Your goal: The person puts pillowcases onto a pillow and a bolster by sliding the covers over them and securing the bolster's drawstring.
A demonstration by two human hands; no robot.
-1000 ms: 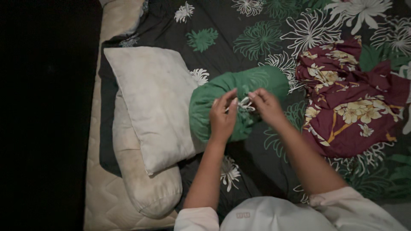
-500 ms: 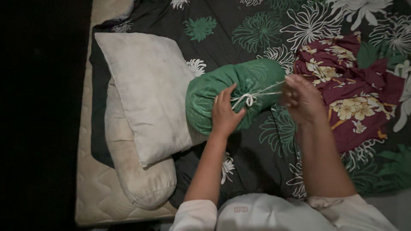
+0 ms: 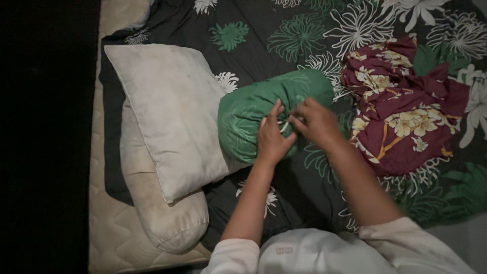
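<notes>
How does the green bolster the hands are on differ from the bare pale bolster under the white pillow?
The green bolster wears a green leaf-print cover; the pale bolster is bare and off-white. The green bolster lies on the dark floral sheet, its end under the left hand and right hand; the pale bolster lies untouched, partly under the white pillow. Both are long stuffed rolls.

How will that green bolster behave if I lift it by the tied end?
The green bolster looks round and plump, so it is probably light for its size and soft, likely sagging if lifted by one end. Its cylinder shape could roll on the floral sheet, though the white pillow lying against it may block that. Both hands, left hand and right hand, grip its gathered end.
</notes>
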